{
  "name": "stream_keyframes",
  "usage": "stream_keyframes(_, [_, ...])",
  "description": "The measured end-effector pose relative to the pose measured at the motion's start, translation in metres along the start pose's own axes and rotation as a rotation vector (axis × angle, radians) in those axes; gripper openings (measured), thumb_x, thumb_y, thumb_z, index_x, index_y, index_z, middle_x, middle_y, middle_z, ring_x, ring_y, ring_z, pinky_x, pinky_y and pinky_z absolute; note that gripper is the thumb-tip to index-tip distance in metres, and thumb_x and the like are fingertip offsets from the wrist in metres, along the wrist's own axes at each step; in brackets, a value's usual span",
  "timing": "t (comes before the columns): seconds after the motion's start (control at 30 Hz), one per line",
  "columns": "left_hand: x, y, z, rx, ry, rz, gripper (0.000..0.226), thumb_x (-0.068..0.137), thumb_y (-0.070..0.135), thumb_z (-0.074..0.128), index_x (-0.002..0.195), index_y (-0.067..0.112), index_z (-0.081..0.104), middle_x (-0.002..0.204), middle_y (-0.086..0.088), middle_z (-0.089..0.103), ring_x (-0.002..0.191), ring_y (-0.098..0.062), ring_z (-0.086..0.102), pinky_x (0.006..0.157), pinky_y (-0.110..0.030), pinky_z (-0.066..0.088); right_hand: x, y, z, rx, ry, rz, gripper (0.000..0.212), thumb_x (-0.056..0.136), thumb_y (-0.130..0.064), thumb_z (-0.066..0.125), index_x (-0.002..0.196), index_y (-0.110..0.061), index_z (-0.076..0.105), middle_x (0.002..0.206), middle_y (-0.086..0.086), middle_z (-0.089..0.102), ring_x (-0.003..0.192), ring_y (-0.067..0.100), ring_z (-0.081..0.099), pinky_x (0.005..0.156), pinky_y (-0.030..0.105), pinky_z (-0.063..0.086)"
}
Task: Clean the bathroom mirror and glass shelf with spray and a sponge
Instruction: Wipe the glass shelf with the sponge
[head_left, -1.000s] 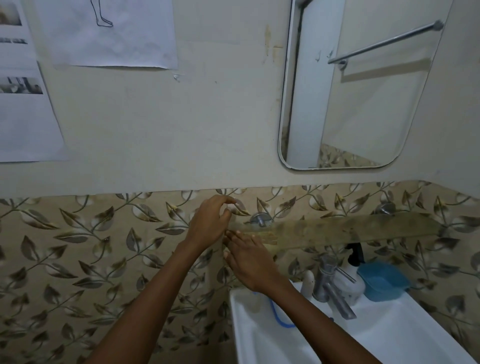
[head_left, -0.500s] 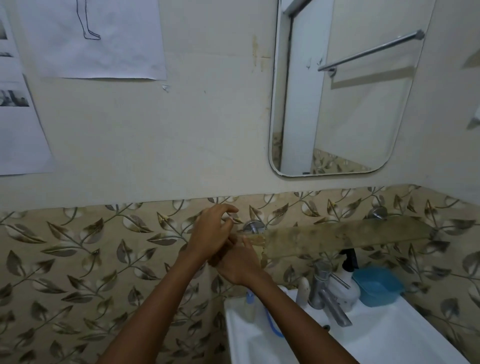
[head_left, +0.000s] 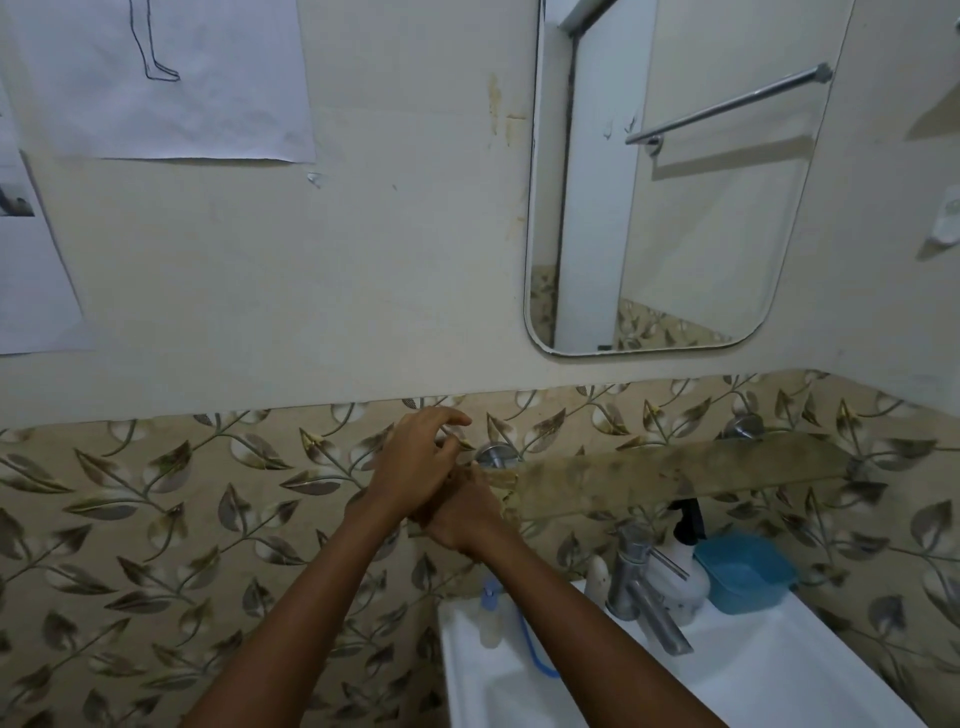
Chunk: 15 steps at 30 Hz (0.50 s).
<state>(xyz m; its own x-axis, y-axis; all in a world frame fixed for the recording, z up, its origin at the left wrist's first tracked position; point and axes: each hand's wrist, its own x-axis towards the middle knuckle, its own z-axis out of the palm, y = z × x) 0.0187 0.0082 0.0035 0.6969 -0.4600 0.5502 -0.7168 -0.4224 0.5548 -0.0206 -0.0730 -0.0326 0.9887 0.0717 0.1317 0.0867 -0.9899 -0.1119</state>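
Observation:
The glass shelf (head_left: 675, 475) is a long, grimy strip on two metal wall brackets below the mirror (head_left: 675, 208). Both my hands are at its left end, by the left bracket (head_left: 496, 455). My right hand (head_left: 462, 519) is curled around that end from below, its fingers partly hidden. My left hand (head_left: 421, 462) lies over it, fingers bent and thumb near the index finger; whether it pinches anything I cannot tell. A small clear bottle with a blue cap (head_left: 491, 613) stands on the sink's left rim. No sponge is visible.
Below the shelf are the white sink (head_left: 779, 686), a chrome tap (head_left: 641, 592), a white pump bottle (head_left: 680, 566) and a blue tub (head_left: 743, 577). A blue cord (head_left: 535, 652) hangs into the sink. Paper sheets (head_left: 171, 78) hang on the left wall.
My right hand has gone from flat with fingers stretched along the shelf end to curled around it. My left hand has dropped onto it. The view has shifted slightly up and right.

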Motion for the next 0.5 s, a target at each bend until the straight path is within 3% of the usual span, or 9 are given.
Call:
stream_keyframes(0.07, [0.000,0.001,0.003,-0.012,0.005,0.014,0.026,0.088,0.017,0.046,0.106,0.017,0.064,0.112,-0.001,0.063,0.103,-0.018,0.054,0.084,-0.029,0.040,-0.002,0.004,0.001,-0.010,0.035,-0.044,0.053,0.098,-0.042,0.029,0.147,-0.021,0.026,0.154,0.007,0.029,0.142,0.027,0.020,0.116,0.054,0.008])
stream_keyframes(0.2, [-0.001,0.000,0.006,-0.011,0.007,0.030,0.022,0.091,0.009,0.051,0.106,0.016,0.065,0.110,0.000,0.063,0.091,-0.010,0.053,0.076,-0.022,0.036,-0.010,0.025,0.002,0.036,0.045,-0.059,0.048,0.098,-0.040,0.030,0.139,-0.018,0.041,0.145,0.006,0.043,0.132,0.027,0.037,0.110,0.048,0.023])
stream_keyframes(0.33, [0.000,-0.001,0.010,-0.042,-0.003,0.019,0.024,0.086,0.013,0.049,0.103,0.019,0.065,0.106,-0.001,0.065,0.093,-0.016,0.058,0.081,-0.032,0.046,-0.018,0.056,-0.005,0.112,0.041,-0.057,0.045,0.098,-0.037,0.027,0.133,-0.014,0.046,0.140,0.007,0.046,0.125,0.027,0.045,0.107,0.047,0.029])
stream_keyframes(0.5, [0.001,0.000,0.016,-0.011,-0.035,-0.013,0.033,0.078,0.025,0.042,0.102,0.021,0.065,0.106,0.002,0.066,0.097,-0.020,0.057,0.086,-0.038,0.045,-0.032,0.083,-0.009,0.132,0.025,-0.081,0.050,0.100,-0.039,0.028,0.147,-0.021,0.026,0.155,0.004,0.026,0.144,0.019,0.020,0.115,0.038,0.015])
